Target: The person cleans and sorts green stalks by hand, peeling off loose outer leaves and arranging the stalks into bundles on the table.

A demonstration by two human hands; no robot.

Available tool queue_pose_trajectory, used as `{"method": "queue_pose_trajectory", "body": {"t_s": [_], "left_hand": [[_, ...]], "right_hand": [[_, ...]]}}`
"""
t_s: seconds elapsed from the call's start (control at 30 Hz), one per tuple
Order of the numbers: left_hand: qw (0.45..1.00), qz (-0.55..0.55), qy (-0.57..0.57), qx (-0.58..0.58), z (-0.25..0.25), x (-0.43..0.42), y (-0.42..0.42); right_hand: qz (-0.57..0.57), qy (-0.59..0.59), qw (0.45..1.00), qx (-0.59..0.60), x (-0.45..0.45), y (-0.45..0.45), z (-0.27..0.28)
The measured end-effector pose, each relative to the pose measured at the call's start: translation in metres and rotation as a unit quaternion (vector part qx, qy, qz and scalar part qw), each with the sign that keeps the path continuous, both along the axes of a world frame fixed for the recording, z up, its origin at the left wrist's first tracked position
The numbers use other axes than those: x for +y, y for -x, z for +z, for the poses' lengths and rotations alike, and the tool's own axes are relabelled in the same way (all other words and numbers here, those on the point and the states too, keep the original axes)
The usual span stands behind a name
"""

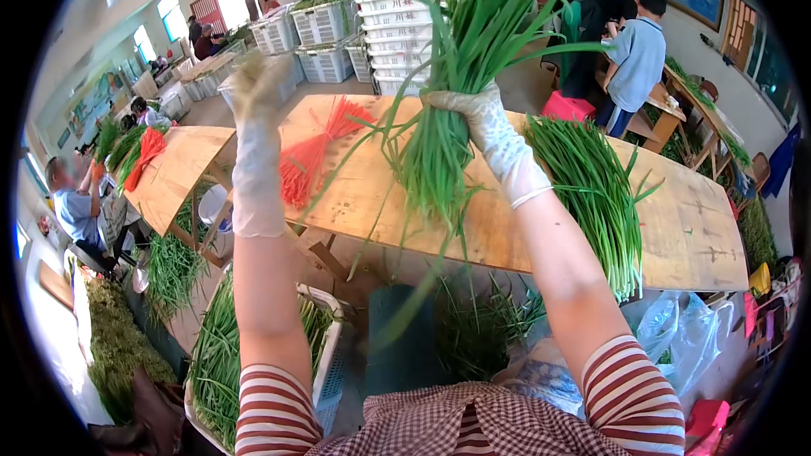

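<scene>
My right hand [473,114], in a whitish glove, is wrapped round a large bunch of long green stalks [490,25] held up over the wooden table [498,219]. The bunch's leaves fan out upward and its lower ends hang loosely. My left hand [258,89], also gloved, is raised at the left; motion smears its fingers. Between the two hands, red ties [308,160] lie spread on the table. To the right of the bunch rests a pile of green stalks [591,194], its pale ends over the front edge.
Below left stands a white crate [331,342] full of greens. Stacked white crates [393,25] rise behind the table. A person in a blue shirt [638,55] stands back right; another person [76,203] sits far left. Plastic bags [688,329] lie below right.
</scene>
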State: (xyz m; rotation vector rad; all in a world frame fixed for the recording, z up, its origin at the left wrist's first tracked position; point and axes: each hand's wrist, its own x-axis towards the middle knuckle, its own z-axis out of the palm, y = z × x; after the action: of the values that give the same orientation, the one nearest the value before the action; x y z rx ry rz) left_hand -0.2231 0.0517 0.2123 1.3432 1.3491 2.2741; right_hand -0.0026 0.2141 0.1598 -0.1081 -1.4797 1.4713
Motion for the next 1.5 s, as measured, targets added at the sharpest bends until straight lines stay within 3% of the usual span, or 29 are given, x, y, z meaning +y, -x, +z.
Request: {"method": "queue_pose_trajectory", "body": {"t_s": [0.03,0.13,0.2,0.33,0.37,0.43,0.47,0.53,0.57,0.67,0.73,0.8,0.83,0.87,0.93,1.0,1.03,1.07,1.1,1.13,1.17,1.2,1.23,1.27,1.33,1.37,1.43,1.47,1.5], "left_hand": [[0.994,-0.030,0.101,0.006,-0.022,0.000,0.023],[0.938,-0.208,0.224,0.167,-0.048,0.002,0.002],[0.935,-0.312,0.094,0.137,-0.037,0.014,-0.043],[0.947,-0.289,0.137,0.024,0.015,0.023,-0.086],[0.956,-0.269,0.120,0.003,0.019,0.031,-0.081],[0.968,-0.248,0.042,-0.010,0.030,0.034,-0.081],[0.983,-0.175,0.050,0.020,0.020,0.050,-0.069],[0.995,-0.024,0.065,0.074,-0.022,0.096,-0.034],[0.968,-0.231,-0.055,-0.087,-0.022,0.091,-0.038],[0.991,-0.109,0.067,-0.047,-0.006,0.067,-0.075],[0.989,-0.137,0.020,-0.046,-0.007,0.058,-0.100],[0.971,-0.205,-0.021,-0.125,-0.011,0.046,-0.125],[0.973,-0.183,-0.004,-0.141,-0.011,0.040,-0.133],[0.978,-0.187,0.009,-0.095,-0.003,0.022,-0.142],[0.981,-0.188,0.040,-0.007,0.012,-0.031,-0.156],[0.984,-0.172,0.001,-0.051,0.002,-0.079,-0.154],[0.988,-0.113,-0.050,-0.094,-0.003,-0.111,-0.168],[0.974,-0.155,-0.112,-0.124,-0.010,-0.135,-0.169],[0.953,-0.199,-0.172,-0.152,-0.016,-0.159,-0.171],[0.892,-0.338,-0.250,-0.167,-0.024,-0.175,-0.163],[0.970,-0.090,-0.219,-0.058,-0.046,-0.181,-0.164],[0.971,0.162,-0.163,0.062,-0.079,-0.184,-0.160],[0.974,0.219,-0.006,-0.056,-0.116,-0.190,-0.125],[0.960,0.054,0.010,-0.276,-0.124,-0.183,-0.135],[0.932,-0.107,-0.113,-0.327,-0.125,-0.190,-0.179],[0.890,-0.071,-0.183,-0.412,-0.107,-0.184,-0.227],[0.924,-0.018,0.022,-0.381,-0.150,-0.185,-0.200],[0.925,0.009,0.125,-0.360,-0.178,-0.191,-0.183],[0.914,-0.033,0.137,-0.381,-0.191,-0.188,-0.170]], "right_hand": [[0.027,0.006,1.000,0.001,0.001,-0.006,0.005],[0.131,0.034,0.991,-0.022,-0.010,-0.013,0.024],[0.203,0.033,0.977,-0.057,-0.032,-0.006,0.034],[0.221,0.022,0.952,-0.210,-0.060,-0.012,0.042],[0.142,-0.038,0.946,-0.288,-0.050,-0.015,0.043],[-0.018,-0.110,0.961,-0.254,-0.048,-0.030,0.036],[-0.098,-0.141,0.957,-0.235,-0.049,-0.037,0.028],[-0.129,-0.120,0.963,-0.205,-0.051,-0.044,0.012],[-0.157,-0.145,0.952,-0.221,-0.058,-0.047,0.006],[-0.233,-0.187,0.908,-0.294,-0.070,-0.029,-0.012],[-0.311,-0.266,0.848,-0.336,-0.092,-0.022,-0.012],[-0.306,-0.229,0.886,-0.261,-0.101,-0.015,-0.013],[-0.248,-0.170,0.924,-0.238,-0.110,-0.020,-0.007],[-0.186,-0.111,0.953,-0.214,-0.116,-0.023,-0.005],[-0.220,-0.242,0.914,-0.238,-0.140,-0.040,-0.005],[-0.185,-0.364,0.891,-0.197,-0.184,-0.094,0.013],[-0.168,-0.359,0.899,-0.185,-0.189,-0.119,0.005],[-0.152,-0.351,0.908,-0.174,-0.192,-0.145,-0.008],[-0.131,-0.248,0.945,-0.170,-0.188,-0.159,-0.042],[-0.111,-0.133,0.974,-0.148,-0.185,-0.174,-0.077],[-0.099,-0.020,0.988,-0.113,-0.181,-0.189,-0.112],[0.000,0.164,0.971,-0.172,-0.184,-0.190,-0.157],[0.067,0.240,0.959,-0.134,-0.196,-0.196,-0.184],[0.130,0.315,0.936,-0.091,-0.216,-0.199,-0.181],[0.130,0.429,0.894,-0.001,-0.242,-0.211,-0.131],[0.005,0.064,0.978,-0.197,-0.238,-0.223,-0.134],[0.097,0.397,0.902,-0.136,-0.237,-0.233,-0.178],[0.106,0.410,0.895,-0.139,-0.236,-0.232,-0.201],[0.102,0.355,0.918,-0.141,-0.240,-0.235,-0.211]]}}
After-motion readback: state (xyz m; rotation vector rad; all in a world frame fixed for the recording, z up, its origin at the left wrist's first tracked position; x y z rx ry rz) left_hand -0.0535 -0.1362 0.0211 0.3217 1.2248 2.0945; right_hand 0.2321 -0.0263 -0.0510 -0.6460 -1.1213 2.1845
